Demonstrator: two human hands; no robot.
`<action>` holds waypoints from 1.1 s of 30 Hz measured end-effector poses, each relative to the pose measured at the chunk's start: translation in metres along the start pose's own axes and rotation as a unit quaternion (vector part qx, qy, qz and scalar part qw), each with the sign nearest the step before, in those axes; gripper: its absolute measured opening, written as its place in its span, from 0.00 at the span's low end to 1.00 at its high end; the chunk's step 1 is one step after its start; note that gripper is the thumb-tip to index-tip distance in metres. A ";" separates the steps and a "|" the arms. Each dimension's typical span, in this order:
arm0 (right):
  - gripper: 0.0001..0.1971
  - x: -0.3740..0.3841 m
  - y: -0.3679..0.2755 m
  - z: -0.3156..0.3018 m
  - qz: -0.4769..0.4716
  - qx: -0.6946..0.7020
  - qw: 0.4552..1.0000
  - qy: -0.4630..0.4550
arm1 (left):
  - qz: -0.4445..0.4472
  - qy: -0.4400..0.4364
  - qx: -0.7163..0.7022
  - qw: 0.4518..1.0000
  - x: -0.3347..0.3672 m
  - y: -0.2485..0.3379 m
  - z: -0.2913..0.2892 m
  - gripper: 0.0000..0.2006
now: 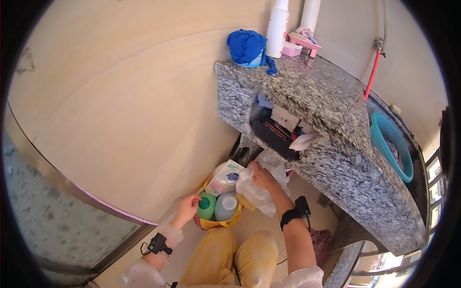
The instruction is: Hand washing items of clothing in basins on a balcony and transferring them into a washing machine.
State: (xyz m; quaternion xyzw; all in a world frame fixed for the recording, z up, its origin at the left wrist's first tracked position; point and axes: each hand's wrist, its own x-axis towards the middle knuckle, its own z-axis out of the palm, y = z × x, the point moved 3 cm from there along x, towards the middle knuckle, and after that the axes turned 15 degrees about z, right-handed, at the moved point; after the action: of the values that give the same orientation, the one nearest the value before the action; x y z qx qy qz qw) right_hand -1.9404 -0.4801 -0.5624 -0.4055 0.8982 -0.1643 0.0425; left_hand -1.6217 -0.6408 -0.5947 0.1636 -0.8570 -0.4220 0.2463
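A yellow bag [234, 222] stands on the floor in front of my knees, against the wall. In it are a green bottle [206, 205], a grey-blue bottle [226, 206] and a white printed packet [226, 177]. My left hand [188, 209] is at the bag's left rim beside the green bottle, its fingers closed on the edge. To the right of the packet, my right hand [264, 176] grips a crumpled white plastic bag [265, 194], which spreads beneath and around the hand. The fingertips of the right hand are partly hidden in its folds.
A granite counter [326, 96] juts out at the right, its open niche holding a black box [276, 134] and papers. On top are a blue cloth [246, 47], a white bottle [277, 31] and a pink soap dish [305, 42]. A turquoise basin [408, 165] sits far right.
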 end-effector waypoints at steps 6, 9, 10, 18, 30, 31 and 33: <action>0.30 -0.001 -0.001 -0.016 -0.013 -0.226 0.964 0.141 | -0.001 -0.011 0.062 0.998 0.010 0.013 0.010 0.16; 0.32 -0.001 -0.014 -0.025 0.034 -0.238 0.954 0.177 | 0.002 -0.017 0.068 0.998 0.008 0.009 0.013 0.17; 0.33 -0.003 -0.013 -0.026 0.069 -0.207 0.965 0.149 | 0.012 -0.007 0.049 0.999 0.007 0.011 0.016 0.17; 0.25 -0.012 -0.040 -0.036 0.003 -0.071 0.972 0.225 | 0.073 -0.006 0.078 0.994 0.008 0.021 0.015 0.16; 0.19 0.009 -0.089 0.020 0.082 0.013 0.992 0.099 | 0.091 -0.017 0.042 0.995 0.003 0.007 0.025 0.11; 0.16 0.007 -0.091 0.018 0.047 0.025 0.994 0.099 | 0.091 -0.016 0.013 0.996 0.003 0.006 0.025 0.12; 0.13 0.005 -0.098 0.015 0.011 0.036 0.994 0.099 | 0.096 -0.012 0.011 0.995 -0.001 0.004 0.024 0.12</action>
State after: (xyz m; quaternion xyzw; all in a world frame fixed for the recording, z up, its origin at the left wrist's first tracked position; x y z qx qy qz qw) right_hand -1.8705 -0.5485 -0.5443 -0.3755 0.8960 -0.2350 -0.0302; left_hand -1.6348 -0.6226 -0.6041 0.0777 -0.8762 -0.3891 0.2735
